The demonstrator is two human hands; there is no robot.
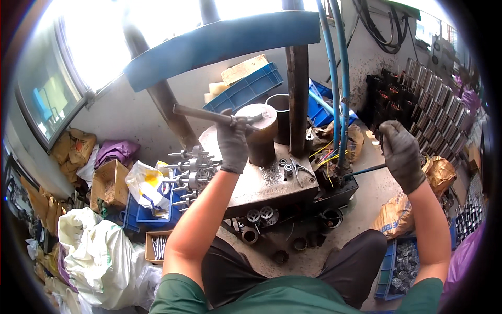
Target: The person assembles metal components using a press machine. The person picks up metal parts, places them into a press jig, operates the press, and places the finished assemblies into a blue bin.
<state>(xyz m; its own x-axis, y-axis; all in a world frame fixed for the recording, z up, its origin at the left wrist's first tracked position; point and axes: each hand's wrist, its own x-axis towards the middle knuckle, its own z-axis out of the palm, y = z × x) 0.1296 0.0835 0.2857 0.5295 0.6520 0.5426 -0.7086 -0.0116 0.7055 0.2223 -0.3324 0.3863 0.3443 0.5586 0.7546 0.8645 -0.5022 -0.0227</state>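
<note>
My left hand point(232, 146), in a dark grey glove, is closed around a grey metal bar point(201, 113) in front of the press's round block point(256, 125). The bar lies almost level, its far left end sticking out past my fingers. My right hand point(401, 157), gloved too, is raised on the right with its fingers curled; what they hold, if anything, is hidden. A dark lever rod point(366, 170) ends just beside that wrist. On the metal worktable point(251, 191) lie pliers point(300, 171) and small round bearings point(288, 169). Several shafted metal rotors point(193, 178) are piled at the table's left.
A blue press beam point(225, 47) spans overhead between dark columns. Blue hoses point(342, 78) hang at the right. Stacked metal cylinders point(434, 110) stand far right. Blue crates point(387, 272), a white sack point(94, 256) and cardboard boxes point(109, 183) surround me. Loose rings point(299, 244) lie below the table.
</note>
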